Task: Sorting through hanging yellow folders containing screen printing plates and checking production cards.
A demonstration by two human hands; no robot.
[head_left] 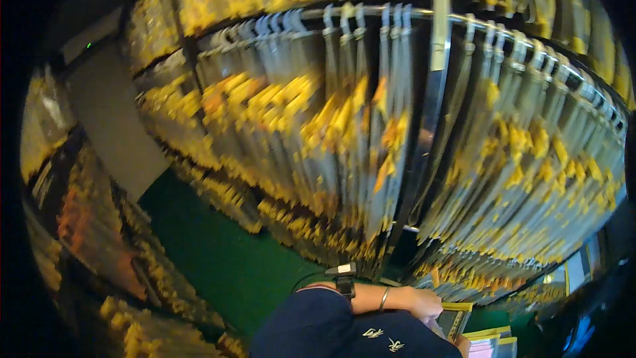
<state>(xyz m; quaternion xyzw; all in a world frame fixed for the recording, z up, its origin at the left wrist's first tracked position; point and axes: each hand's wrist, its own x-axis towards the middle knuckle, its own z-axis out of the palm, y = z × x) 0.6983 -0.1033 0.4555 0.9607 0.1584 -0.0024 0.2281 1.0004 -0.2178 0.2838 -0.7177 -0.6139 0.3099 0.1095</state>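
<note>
I'm getting a dim feed, with black swallowing the corners where the fisheye circle ends. The hanging pouches (pixel 523 185) look smeared and soft, their yellow patches (pixel 258 96) bleeding together, and the metal rail (pixel 457 18) bows strongly toward the rim. Pale glints run along that rail; I can't make out the light's source. The green floor (pixel 212 252) sinks into shade, and a blue glare sits on a dark shiny surface (pixel 599 311) at lower right.
</note>
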